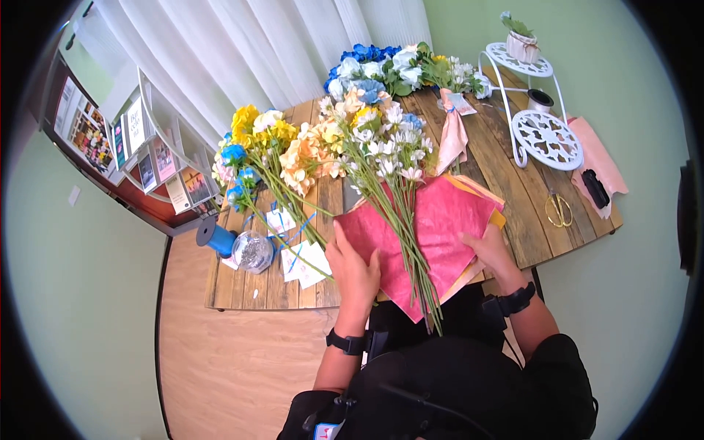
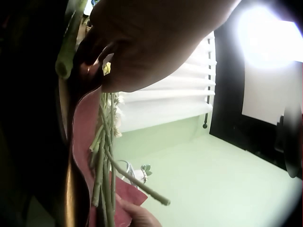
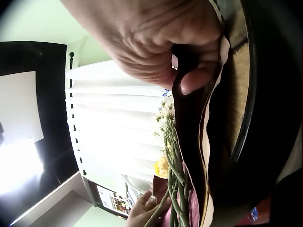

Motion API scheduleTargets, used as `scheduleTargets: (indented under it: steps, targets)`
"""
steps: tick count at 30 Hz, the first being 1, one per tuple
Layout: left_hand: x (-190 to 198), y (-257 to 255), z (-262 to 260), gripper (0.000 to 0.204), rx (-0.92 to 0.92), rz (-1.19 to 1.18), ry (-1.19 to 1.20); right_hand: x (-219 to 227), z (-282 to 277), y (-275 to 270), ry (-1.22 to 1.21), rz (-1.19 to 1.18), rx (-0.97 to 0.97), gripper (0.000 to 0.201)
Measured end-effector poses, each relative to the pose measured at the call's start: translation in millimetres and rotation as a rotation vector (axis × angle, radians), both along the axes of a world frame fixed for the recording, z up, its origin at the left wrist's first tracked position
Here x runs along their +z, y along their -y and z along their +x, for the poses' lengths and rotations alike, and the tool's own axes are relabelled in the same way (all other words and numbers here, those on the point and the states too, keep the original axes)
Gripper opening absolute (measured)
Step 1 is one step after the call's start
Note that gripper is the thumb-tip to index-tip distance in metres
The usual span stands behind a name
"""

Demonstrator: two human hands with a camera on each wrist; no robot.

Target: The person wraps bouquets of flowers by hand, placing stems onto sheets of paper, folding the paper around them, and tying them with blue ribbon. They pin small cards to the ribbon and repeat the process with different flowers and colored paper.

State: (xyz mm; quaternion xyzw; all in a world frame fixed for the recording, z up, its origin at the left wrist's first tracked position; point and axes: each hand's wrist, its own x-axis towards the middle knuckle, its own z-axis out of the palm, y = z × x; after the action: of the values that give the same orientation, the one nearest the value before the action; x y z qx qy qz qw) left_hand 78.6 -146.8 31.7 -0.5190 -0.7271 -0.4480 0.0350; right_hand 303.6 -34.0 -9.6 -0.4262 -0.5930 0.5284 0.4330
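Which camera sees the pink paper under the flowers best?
The head view: the whole pink paper lies spread on the table under the stems. The left wrist view shows only a strip of its edge, and the right wrist view a dark folded edge.

The wooden desk (image 1: 513,191) carries pink wrapping paper (image 1: 447,220) at its near edge, flowers (image 1: 323,147), scissors (image 1: 559,210) and a white stand (image 1: 543,136).
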Motion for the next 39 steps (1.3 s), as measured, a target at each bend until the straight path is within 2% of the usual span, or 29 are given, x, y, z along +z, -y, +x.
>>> scheduleTargets:
  steps: [1, 3, 5, 6, 7, 9, 10, 11, 13, 17, 19, 22, 26, 28, 29, 31, 32, 34, 35, 37, 38, 39]
  targets:
    - [7.9, -0.8, 3.5, 0.084, 0.073, -0.083, -0.078, -0.8, 0.2, 0.1, 0.003, -0.008, 0.005, 0.031]
    - [19.3, -6.4, 6.6, 0.086, 0.008, -0.101, -0.114, -1.7, 0.1, 1.9, -0.153, -0.074, 0.092, 0.035]
    - [45.7, -11.3, 25.1, 0.089, -0.132, -0.542, 0.354, 1.1, -1.3, 10.8, -0.171, -0.127, 0.134, 0.037]
    - [35.9, -18.8, 26.7, 0.099, -0.180, -0.572, 0.314, 3.5, -2.5, 15.4, -0.191, -0.172, 0.172, 0.039]
    - [22.8, -24.4, 28.9, 0.099, -0.182, -0.576, 0.315, 6.2, -4.4, 20.4, -0.191, -0.176, 0.169, 0.039]
    - [4.5, -34.3, 34.5, 0.107, -0.323, -0.271, 0.141, 10.7, -5.7, 28.5, -0.101, -0.149, 0.214, 0.043]
    - [0.5, -37.3, 36.7, 0.104, -0.352, -0.238, 0.125, -3.7, -6.8, 26.4, -0.132, -0.113, 0.199, 0.045]
    - [-2.7, -39.9, 36.7, 0.104, -0.355, -0.235, 0.124, -10.8, -7.1, 25.8, -0.131, -0.110, 0.196, 0.045]
    - [-0.9, -42.8, 35.9, 0.097, -0.327, -0.448, 0.233, -15.3, -7.9, 25.5, -0.016, 0.012, 0.146, 0.037]
    - [1.3, -39.6, 34.1, 0.092, -0.279, -0.370, 0.247, -7.5, -6.0, 30.3, -0.056, -0.015, 0.186, 0.034]
    - [-0.1, -40.4, 29.7, 0.092, -0.330, -0.200, 0.284, -0.6, -2.2, 35.1, -0.036, -0.199, 0.228, 0.037]
    - [5.1, -38.5, 31.6, 0.089, -0.323, -0.244, 0.322, 11.7, 2.3, 48.9, -0.158, -0.249, 0.293, 0.041]
    - [4.9, -35.0, 35.6, 0.088, -0.310, -0.351, 0.295, 8.5, 10.2, 52.1, -0.108, -0.258, 0.321, 0.048]
    - [-7.2, -35.5, 37.1, 0.089, -0.258, -0.303, 0.157, -9.1, 8.0, 44.9, -0.116, 0.110, 0.189, 0.046]
    - [-7.3, -34.8, 37.7, 0.089, -0.253, -0.289, 0.167, -10.3, 9.5, 40.8, -0.105, 0.120, 0.198, 0.046]
    - [5.1, -26.1, 36.9, 0.076, -0.133, -0.429, 0.012, -6.8, 11.9, 34.8, -0.051, 0.020, 0.135, 0.045]
    - [2.7, -23.6, 29.6, 0.076, -0.123, -0.418, 0.029, -6.2, 13.8, 30.3, -0.035, 0.028, 0.149, 0.045]
    - [-6.5, -15.8, 4.9, 0.061, 0.086, -0.144, -0.166, -1.9, 15.2, 23.0, -0.031, 0.046, 0.095, 0.043]
    - [-9.6, -8.1, -7.9, 0.061, 0.101, -0.140, -0.151, 3.4, 15.4, 23.5, -0.019, 0.050, 0.111, 0.043]
    - [-9.6, 7.3, -30.6, 0.054, 0.253, -0.220, -0.239, 21.8, 13.3, 28.4, 0.034, -0.149, 0.022, 0.038]
    - [-8.5, 11.8, -36.9, 0.054, 0.266, -0.216, -0.230, 22.9, 12.1, 27.2, 0.043, -0.143, 0.034, 0.038]
    - [-6.2, 14.7, -42.0, 0.054, 0.285, -0.325, -0.161, 22.7, 11.6, 24.3, 0.041, -0.118, 0.023, 0.033]
